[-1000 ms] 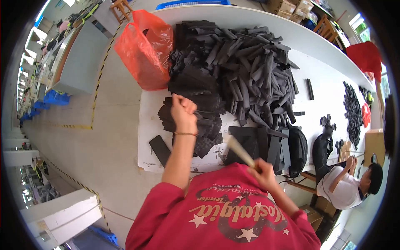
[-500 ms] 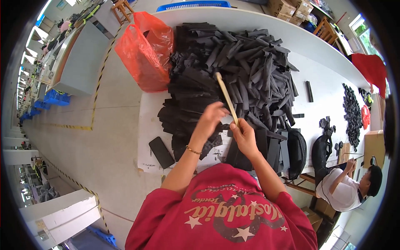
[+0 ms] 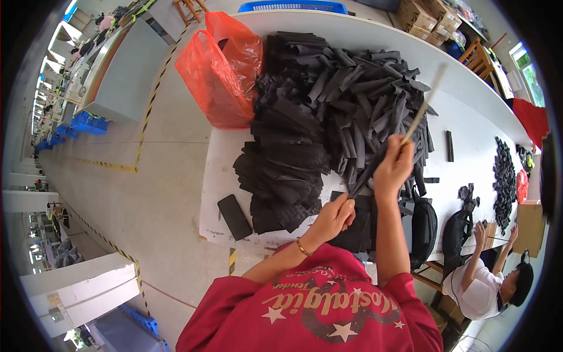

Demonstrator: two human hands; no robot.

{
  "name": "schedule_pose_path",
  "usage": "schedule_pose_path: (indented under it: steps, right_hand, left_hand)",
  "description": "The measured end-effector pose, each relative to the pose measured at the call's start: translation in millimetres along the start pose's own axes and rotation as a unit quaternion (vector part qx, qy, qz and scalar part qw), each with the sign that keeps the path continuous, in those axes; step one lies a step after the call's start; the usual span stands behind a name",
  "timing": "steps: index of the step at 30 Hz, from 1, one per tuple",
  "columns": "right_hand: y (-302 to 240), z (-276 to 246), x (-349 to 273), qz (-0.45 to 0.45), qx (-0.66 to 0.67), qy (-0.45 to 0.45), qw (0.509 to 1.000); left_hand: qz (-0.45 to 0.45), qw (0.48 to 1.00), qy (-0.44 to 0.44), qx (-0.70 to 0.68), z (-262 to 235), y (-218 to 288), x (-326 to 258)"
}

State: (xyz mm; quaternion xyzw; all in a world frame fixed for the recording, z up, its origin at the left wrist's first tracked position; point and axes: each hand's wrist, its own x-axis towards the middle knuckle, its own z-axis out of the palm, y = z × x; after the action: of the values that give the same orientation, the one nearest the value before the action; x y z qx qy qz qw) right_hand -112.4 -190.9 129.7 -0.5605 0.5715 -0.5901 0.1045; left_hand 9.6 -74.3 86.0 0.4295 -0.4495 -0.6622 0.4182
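My right hand point(image 3: 394, 169) is raised over the white table point(image 3: 363, 35) and grips a thin pale wooden stick point(image 3: 423, 105) that points up and away. A long black fabric strip point(image 3: 366, 173) runs from that hand down to my left hand point(image 3: 337, 215), which pinches its lower end. Both hands hover over the near edge of a big heap of black fabric pieces point(image 3: 328, 111). Flat black pieces point(image 3: 287, 176) are stacked just left of my left hand.
A red plastic bag point(image 3: 220, 70) stands at the table's left end. A black phone-like slab point(image 3: 234, 217) lies near the table's corner. Black bags point(image 3: 423, 229) sit to the right. Another person point(image 3: 487, 281) sits at the lower right. More black pieces point(image 3: 503, 179) lie farther along.
My right hand has risen and swung the stick out to the upper right. My left hand has dropped toward the table edge, stretching a black strip between the hands.
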Motion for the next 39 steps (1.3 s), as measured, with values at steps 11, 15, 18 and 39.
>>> schedule_pose_path:
  steps: [11, 15, 18, 39]
  right_hand:
    - [71, -58, 164, 0.074, -0.151, 0.035, 0.985]
    - [69, -50, 59, 0.110, -0.091, -0.146, 0.979]
    - [75, -62, 5, 0.068, -0.122, -0.245, 0.959]
    - [36, -70, -23, -0.186, -0.237, -0.352, 0.886]
  left_hand:
    - [0.317, 0.813, 0.123, 0.473, -110, 9, 112]
    - [0.268, 0.677, 0.042, 0.684, -164, 4, 171]
    - [0.218, 0.642, 0.005, 0.735, -185, -6, 191]
    - [0.213, 0.856, -0.026, 0.471, -158, 67, 128]
